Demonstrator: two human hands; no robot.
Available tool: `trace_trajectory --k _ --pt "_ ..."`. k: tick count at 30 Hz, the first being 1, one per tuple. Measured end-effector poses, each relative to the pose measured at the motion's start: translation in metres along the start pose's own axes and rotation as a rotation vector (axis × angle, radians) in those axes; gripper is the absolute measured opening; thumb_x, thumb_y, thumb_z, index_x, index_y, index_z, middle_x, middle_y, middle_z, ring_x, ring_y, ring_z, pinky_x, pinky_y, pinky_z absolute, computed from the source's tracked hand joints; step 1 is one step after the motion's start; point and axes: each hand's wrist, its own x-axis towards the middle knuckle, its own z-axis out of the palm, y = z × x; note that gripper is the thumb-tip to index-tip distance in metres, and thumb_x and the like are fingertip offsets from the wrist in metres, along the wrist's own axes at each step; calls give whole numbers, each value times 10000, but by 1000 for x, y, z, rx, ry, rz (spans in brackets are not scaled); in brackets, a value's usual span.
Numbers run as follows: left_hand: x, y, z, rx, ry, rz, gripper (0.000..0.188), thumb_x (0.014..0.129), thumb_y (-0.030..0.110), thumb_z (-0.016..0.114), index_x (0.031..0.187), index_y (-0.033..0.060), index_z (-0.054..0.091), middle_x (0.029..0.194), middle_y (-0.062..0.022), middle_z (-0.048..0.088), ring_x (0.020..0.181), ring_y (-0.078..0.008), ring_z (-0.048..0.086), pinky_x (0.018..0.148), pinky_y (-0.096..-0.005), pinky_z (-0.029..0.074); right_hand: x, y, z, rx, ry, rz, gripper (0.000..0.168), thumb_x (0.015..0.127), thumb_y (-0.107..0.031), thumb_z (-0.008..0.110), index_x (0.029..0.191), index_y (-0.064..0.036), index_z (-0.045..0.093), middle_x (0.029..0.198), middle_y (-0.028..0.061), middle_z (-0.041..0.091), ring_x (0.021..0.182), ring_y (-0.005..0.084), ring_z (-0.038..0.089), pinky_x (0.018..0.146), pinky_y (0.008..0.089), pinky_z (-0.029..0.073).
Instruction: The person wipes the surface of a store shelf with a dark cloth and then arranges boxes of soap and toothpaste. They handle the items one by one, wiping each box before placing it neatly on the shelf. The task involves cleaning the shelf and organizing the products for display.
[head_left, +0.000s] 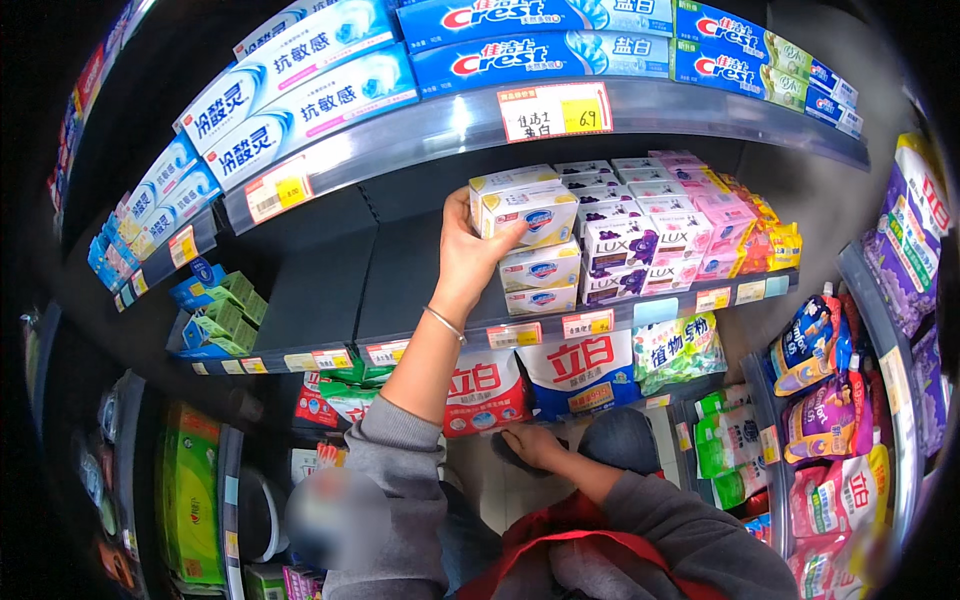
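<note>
My left hand (480, 240) grips a white and yellow Safeguard soap box (531, 217), thumb on its front and fingers around its left side. The box sits on top of a stack of similar soap boxes (541, 276) at the shelf's front, with another box behind it. Directly to the right stand stacked Lux soap boxes (619, 244) with purple flower prints, then pink-flowered Lux boxes (677, 234). My right hand (534, 446) hangs low, near the bottom-shelf detergent bags, its fingers curled; whether it holds anything cannot be told.
Toothpaste boxes (540, 56) fill the shelf above, whose edge (420, 142) overhangs the soap. Detergent bags (581, 371) stand beneath the soap shelf's front edge (450, 341). Small green boxes (225, 319) sit at the shelf's left end. Pouches (821, 405) line a rack on the right.
</note>
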Motion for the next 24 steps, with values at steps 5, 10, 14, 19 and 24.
trace_trajectory --k 5,10,14,19,24 --pt "5 -25 -18 118 -59 -56 903 712 210 864 1396 -75 349 1308 -208 534 1236 -247 509 1063 -360 400 4 1 6 -53 18 -17 274 959 -294 513 1061 -67 627 988 235 651 908 435 616 767 495 492" --pt "-61 17 -37 589 143 279 959 673 303 874 1419 -20 366 1412 -249 439 1325 -355 429 1088 -393 356 1 12 9 -170 -84 54 297 964 -308 492 1084 -79 639 1010 235 648 910 443 610 754 496 493" --pt "-207 65 -82 506 277 307 433 826 48 688 1230 -23 547 1230 -174 590 1195 -277 546 1026 -364 403 2 6 11 -74 81 -70 344 986 -317 442 1031 -41 642 924 239 666 831 437 637 717 531 495" --pt "-491 42 -140 668 535 -531 244 1020 151 475 1074 -37 620 1035 -97 661 990 -171 602 899 -299 460 1 -12 6 -10 60 -15 260 982 -256 517 1068 -37 629 932 235 663 899 421 644 736 446 508" --pt "-741 -18 -97 45 736 -1247 418 1021 347 458 1188 0 620 1103 -139 677 1051 -217 619 949 -338 458 -6 14 1 21 95 25 317 1004 -252 494 1110 16 627 1031 199 677 996 299 648 853 356 480"
